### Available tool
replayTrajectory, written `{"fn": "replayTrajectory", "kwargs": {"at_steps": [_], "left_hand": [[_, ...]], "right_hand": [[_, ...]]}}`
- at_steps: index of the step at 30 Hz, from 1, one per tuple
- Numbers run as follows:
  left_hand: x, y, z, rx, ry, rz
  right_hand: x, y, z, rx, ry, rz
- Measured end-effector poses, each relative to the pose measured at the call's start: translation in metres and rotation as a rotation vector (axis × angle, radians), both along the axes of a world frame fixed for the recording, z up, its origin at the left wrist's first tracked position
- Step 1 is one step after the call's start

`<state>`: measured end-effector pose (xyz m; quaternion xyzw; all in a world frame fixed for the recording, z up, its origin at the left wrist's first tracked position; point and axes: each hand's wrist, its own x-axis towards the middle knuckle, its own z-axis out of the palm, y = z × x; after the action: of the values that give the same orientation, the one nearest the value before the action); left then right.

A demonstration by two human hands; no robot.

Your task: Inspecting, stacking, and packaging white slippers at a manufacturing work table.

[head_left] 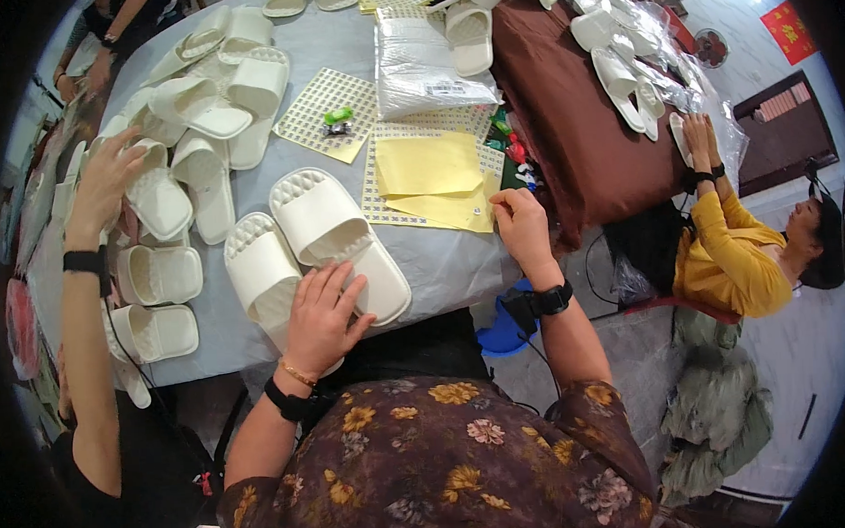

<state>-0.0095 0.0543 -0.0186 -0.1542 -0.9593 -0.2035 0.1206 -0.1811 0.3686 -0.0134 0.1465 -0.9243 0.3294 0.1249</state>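
Note:
Two white slippers lie side by side in front of me at the table's near edge, a left slipper (263, 270) and a right slipper (340, 239), with quilted footbeds and broad straps. My left hand (320, 309) rests across their near parts, fingers spread. At the right edge of a yellow backing sheet (439, 210), my right hand (525, 228) has its thumb and forefinger pinched together; what is between them, if anything, is too small to tell. One small label sits on that sheet near the fingertips. A folded yellow sheet (428, 166) lies over it.
More white slippers (198, 109) are heaped on the left, where a co-worker's hand (108, 177) reaches in. Beyond my hands lie a label sheet (329, 109) and a silvery padded bag (425, 68). A brown-covered surface (585, 119) with slippers stands right, beside a person in yellow (734, 253).

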Motion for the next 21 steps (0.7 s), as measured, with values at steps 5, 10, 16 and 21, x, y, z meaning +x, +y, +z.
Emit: {"fn": "replayTrajectory", "kwargs": {"at_steps": [5,10,16,21], "left_hand": [[0.0,-0.001,0.004,0.016,-0.002,0.007],[0.007,-0.003,-0.008,0.097,-0.002,-0.038],[0.01,0.003,-0.017,0.108,0.065,-0.014],[0.011,0.005,-0.022,0.122,0.093,-0.026]], "right_hand": [[-0.001,-0.012,-0.01,0.141,0.02,0.03],[0.006,-0.012,-0.009,0.164,-0.048,0.072],[0.004,0.0,-0.014,0.161,0.018,0.138],[-0.005,0.003,-0.023,0.154,0.01,0.146]]}}
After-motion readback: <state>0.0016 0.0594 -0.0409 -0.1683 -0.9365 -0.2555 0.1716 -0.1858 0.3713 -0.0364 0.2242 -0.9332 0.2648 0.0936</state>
